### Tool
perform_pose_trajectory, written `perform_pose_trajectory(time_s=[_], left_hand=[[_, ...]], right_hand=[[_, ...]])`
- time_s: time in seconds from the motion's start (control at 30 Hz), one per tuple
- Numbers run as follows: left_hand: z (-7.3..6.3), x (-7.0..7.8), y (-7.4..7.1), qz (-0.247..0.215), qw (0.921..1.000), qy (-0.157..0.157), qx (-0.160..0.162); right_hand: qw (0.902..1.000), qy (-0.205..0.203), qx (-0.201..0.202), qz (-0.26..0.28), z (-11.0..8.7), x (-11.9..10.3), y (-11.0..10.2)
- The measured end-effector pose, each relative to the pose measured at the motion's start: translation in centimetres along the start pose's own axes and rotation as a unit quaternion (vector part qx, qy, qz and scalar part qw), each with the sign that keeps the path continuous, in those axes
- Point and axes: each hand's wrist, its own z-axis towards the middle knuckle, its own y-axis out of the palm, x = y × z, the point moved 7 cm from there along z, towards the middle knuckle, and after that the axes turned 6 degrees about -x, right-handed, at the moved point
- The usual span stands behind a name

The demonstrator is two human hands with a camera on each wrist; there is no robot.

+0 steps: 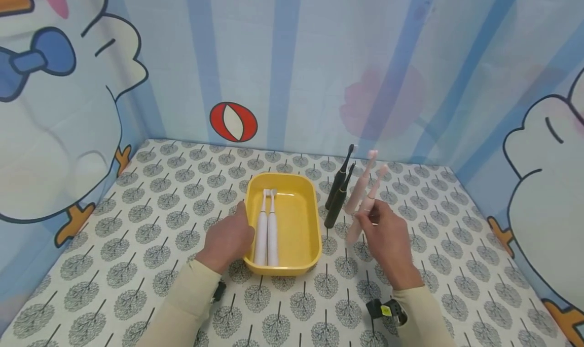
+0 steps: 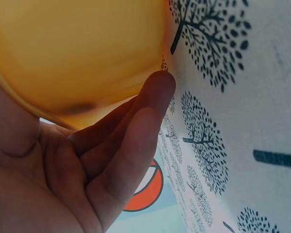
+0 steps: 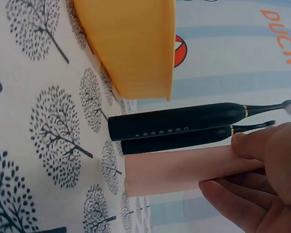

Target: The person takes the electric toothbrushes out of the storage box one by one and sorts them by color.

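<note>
My left hand holds the left side of a yellow tray; in the left wrist view its thumb is over the rim and its fingers are against the outer wall. Two white electric toothbrushes lie side by side in the tray's left half, heads away from me. My right hand pinches a pink electric toothbrush by the upper handle, brush head up. Whether its base touches the table cannot be told. Behind it stands another pink electric toothbrush. Two black electric toothbrushes stand upright between it and the tray.
The table has a white cloth printed with dark trees. A light blue striped curtain with cartoon ducks hangs behind and at both sides. Black bands with small devices are on both wrists.
</note>
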Motion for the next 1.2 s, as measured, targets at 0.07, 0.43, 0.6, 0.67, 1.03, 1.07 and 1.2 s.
perform_pose_trajectory(time_s=[0.07, 0.43, 0.6, 0.67, 1.03, 1.07, 1.2], left_hand=[[-0.1, 0.0, 0.0, -0.002, 1.0, -0.001, -0.001], [-0.2, 0.1, -0.1, -0.016, 0.9998, -0.012, -0.006], [-0.1, 0.0, -0.1, -0.021, 0.9997, -0.012, -0.007], [-0.1, 0.0, 0.0, -0.025, 0.9996, -0.013, -0.01], [-0.1, -0.2, 0.0, -0.031, 0.9994, -0.014, -0.007], [-0.1, -0.2, 0.0, -0.031, 0.9994, -0.013, -0.006], [-0.1, -0.2, 0.0, -0.024, 0.9997, -0.009, -0.001]], right_hand=[[1.0, 0.005, -0.004, 0.0, 0.2, 0.3, 0.3], [0.9998, 0.012, -0.012, -0.011, 1.1, 0.6, 0.9], [0.9997, 0.023, -0.011, -0.006, 1.6, 0.8, 1.0], [0.9997, 0.022, -0.009, -0.005, 1.8, 0.9, 1.1], [1.0, 0.001, -0.001, 0.004, 2.4, 1.5, 2.0], [1.0, 0.002, -0.003, 0.004, 2.4, 1.5, 2.1], [0.9999, 0.009, -0.012, 0.007, 2.5, 1.8, 2.4]])
